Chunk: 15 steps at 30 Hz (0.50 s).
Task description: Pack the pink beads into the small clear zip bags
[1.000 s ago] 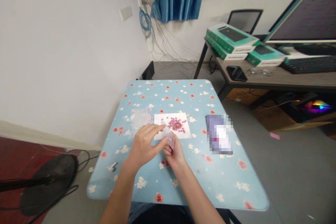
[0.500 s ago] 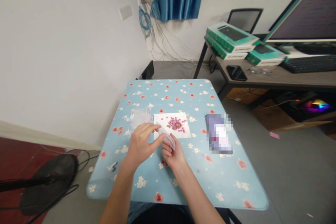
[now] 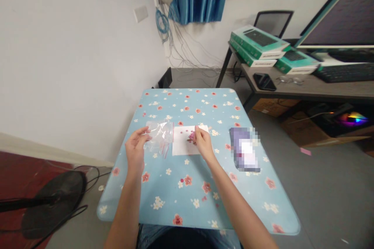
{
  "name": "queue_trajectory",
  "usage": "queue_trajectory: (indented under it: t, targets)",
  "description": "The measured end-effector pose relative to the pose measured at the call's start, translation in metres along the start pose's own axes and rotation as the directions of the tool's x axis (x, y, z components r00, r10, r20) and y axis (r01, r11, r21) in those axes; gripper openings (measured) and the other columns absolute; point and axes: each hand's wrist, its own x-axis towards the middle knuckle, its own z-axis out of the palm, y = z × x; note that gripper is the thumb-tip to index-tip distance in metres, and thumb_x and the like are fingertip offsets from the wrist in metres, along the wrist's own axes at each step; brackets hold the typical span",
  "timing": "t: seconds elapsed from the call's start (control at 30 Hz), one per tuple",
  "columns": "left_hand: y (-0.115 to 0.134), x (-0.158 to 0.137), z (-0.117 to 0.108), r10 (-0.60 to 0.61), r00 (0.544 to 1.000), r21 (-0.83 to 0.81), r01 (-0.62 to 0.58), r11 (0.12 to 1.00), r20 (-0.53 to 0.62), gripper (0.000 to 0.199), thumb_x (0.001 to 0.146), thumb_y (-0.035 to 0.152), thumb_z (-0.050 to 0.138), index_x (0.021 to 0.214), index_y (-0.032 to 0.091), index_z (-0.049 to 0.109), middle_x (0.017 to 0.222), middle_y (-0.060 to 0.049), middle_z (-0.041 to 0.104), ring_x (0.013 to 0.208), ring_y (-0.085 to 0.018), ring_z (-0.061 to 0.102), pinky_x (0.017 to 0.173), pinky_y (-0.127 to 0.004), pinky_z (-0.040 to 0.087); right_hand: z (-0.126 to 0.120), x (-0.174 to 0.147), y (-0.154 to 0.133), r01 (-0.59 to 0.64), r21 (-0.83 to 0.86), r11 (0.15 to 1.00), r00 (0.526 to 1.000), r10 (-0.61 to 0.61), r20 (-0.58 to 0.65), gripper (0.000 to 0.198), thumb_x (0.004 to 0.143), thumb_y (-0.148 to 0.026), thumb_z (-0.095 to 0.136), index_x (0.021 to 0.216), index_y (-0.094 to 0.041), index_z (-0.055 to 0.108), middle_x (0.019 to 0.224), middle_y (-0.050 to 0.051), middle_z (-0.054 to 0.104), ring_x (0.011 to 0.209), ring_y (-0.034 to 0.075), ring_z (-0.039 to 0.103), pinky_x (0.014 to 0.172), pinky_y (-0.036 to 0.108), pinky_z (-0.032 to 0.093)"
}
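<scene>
My left hand [image 3: 136, 146] pinches the left edge of a clear zip bag [image 3: 160, 129] between thumb and fingers. Red seal strips show at the bag's right side and below, where another bag seems to overlap it. My right hand [image 3: 203, 141] is closed over the right part of a white card [image 3: 180, 148]; what its fingers hold, if anything, is hidden. Small pink beads [image 3: 191, 137] lie clustered on the card beside the right fingertips, partly covered by the hand. A single red bead [image 3: 182, 180] sits on the tablecloth nearer to me.
The flowered blue tablecloth [image 3: 187, 202] covers a small table against the wall. A blurred purple packet [image 3: 244, 149] lies at its right. Beyond is a desk with green keyboard boxes [image 3: 258, 42], a phone [image 3: 264, 81] and glasses [image 3: 290, 80]. A round black stand base [image 3: 55, 204] is on the left floor.
My hands have moved apart from the small translucent packet they held together. The left went left to the clear zip bag; the right went up to the beads on the card.
</scene>
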Motion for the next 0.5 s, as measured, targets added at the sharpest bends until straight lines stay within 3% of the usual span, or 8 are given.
queue_trajectory:
  t: [0.07, 0.13, 0.2, 0.27, 0.37, 0.5]
  targets:
    - [-0.008, 0.008, -0.005, -0.077, 0.996, -0.035, 0.076, 0.997, -0.033, 0.028, 0.066, 0.028, 0.067, 0.091, 0.015, 0.068, 0.076, -0.001, 0.064, 0.063, -0.01, 0.056, 0.066, -0.023, 0.046, -0.003, 0.014, 0.002, 0.127, -0.388, 0.913, 0.99, -0.092, 0.108, 0.047, 0.093, -0.046, 0.037, 0.055, -0.019, 0.045, 0.051, -0.001, 0.051, 0.052, 0.012, 0.051, 0.055, 0.022, 0.035]
    - [-0.016, 0.014, -0.01, -0.113, 0.993, -0.02, 0.112, 0.994, -0.047, 0.033, 0.062, 0.032, 0.07, 0.09, 0.014, 0.067, 0.077, -0.002, 0.063, 0.063, -0.01, 0.056, 0.065, -0.023, 0.046, -0.004, 0.023, 0.003, 0.203, -0.675, 0.709, 0.975, -0.082, 0.207, 0.043, 0.095, -0.039, 0.036, 0.061, -0.019, 0.052, 0.059, 0.003, 0.06, 0.063, 0.016, 0.058, 0.06, 0.024, 0.035]
    - [-0.025, 0.018, -0.014, -0.134, 0.99, 0.005, 0.135, 0.991, -0.053, 0.036, 0.06, 0.035, 0.071, 0.089, 0.013, 0.067, 0.079, -0.003, 0.064, 0.066, -0.011, 0.057, 0.064, -0.024, 0.046, -0.003, 0.029, 0.003, 0.24, -0.837, 0.492, 0.965, -0.028, 0.261, 0.04, 0.096, -0.035, 0.035, 0.069, -0.018, 0.059, 0.071, 0.007, 0.066, 0.072, 0.019, 0.062, 0.062, 0.025, 0.036]
    - [-0.034, 0.021, -0.016, -0.143, 0.989, 0.029, 0.145, 0.989, -0.046, 0.038, 0.06, 0.036, 0.071, 0.089, 0.013, 0.066, 0.081, -0.004, 0.065, 0.069, -0.013, 0.058, 0.066, -0.025, 0.047, 0.0, 0.033, 0.003, 0.278, -0.903, 0.328, 0.953, 0.023, 0.302, 0.039, 0.097, -0.033, 0.032, 0.079, -0.016, 0.063, 0.082, 0.01, 0.069, 0.078, 0.02, 0.064, 0.064, 0.026, 0.037]
    - [-0.046, 0.025, -0.016, -0.12, 0.992, 0.081, 0.123, 0.989, -0.042, 0.038, 0.061, 0.037, 0.069, 0.091, 0.013, 0.065, 0.083, -0.005, 0.065, 0.074, -0.014, 0.06, 0.069, -0.026, 0.047, 0.003, 0.036, 0.003, 0.332, -0.918, 0.218, 0.934, 0.057, 0.352, 0.038, 0.098, -0.031, 0.029, 0.092, -0.015, 0.063, 0.09, 0.012, 0.068, 0.081, 0.02, 0.065, 0.066, 0.026, 0.038]
    - [-0.06, 0.028, -0.017, -0.038, 0.998, 0.257, 0.049, 0.965, -0.046, 0.036, 0.064, 0.038, 0.065, 0.092, 0.015, 0.065, 0.082, -0.005, 0.065, 0.07, -0.015, 0.06, 0.067, -0.027, 0.046, 0.003, 0.037, 0.006, 0.356, -0.914, 0.194, 0.924, 0.071, 0.375, 0.035, 0.097, -0.027, 0.03, 0.095, -0.015, 0.062, 0.092, 0.012, 0.067, 0.081, 0.02, 0.065, 0.066, 0.026, 0.039]
